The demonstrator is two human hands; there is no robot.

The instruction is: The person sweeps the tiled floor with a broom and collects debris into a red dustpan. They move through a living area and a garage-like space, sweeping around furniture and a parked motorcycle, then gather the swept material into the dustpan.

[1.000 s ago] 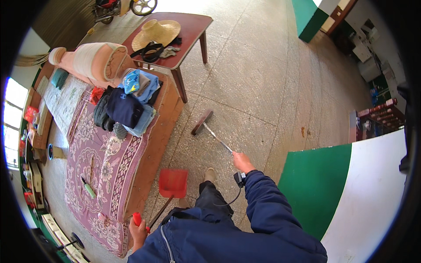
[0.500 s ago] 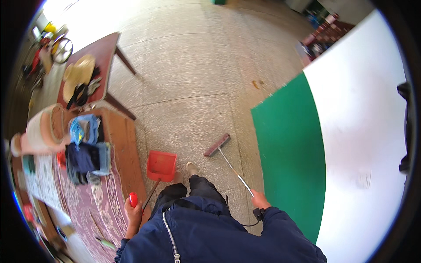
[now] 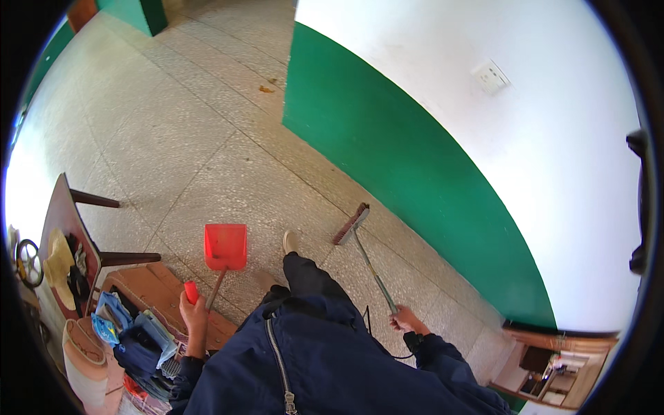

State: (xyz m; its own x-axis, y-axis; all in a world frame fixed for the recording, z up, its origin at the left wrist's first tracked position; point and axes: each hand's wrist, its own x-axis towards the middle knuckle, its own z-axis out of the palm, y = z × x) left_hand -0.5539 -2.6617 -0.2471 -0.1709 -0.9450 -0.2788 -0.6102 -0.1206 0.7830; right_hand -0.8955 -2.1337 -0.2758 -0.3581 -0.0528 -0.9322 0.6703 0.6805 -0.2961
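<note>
My left hand (image 3: 195, 317) is closed around the handle of a long-handled red dustpan (image 3: 226, 247), with the red grip end poking out above my fist. The pan hangs ahead of that hand, left of my feet; whether it touches the floor I cannot tell. In my right hand (image 3: 408, 320) is the upper part of the stick of a push broom (image 3: 351, 225). Its narrow head with reddish-brown bristles is tilted, at or near the floor, between my shoe (image 3: 290, 242) and the wall.
A white wall with a green lower band (image 3: 387, 149) runs along my right. At the left stand a dark table (image 3: 59, 214) bearing a straw hat (image 3: 61, 270) and a wooden bed or bench with piled clothes (image 3: 142, 346). A wooden cabinet (image 3: 553, 339) is lower right. Speckled floor (image 3: 187, 166) lies ahead.
My view has turned to the right: the table and clothes have slid to the lower left, and the green wall now crosses ahead. Both hands keep hold of dustpan and broom.
</note>
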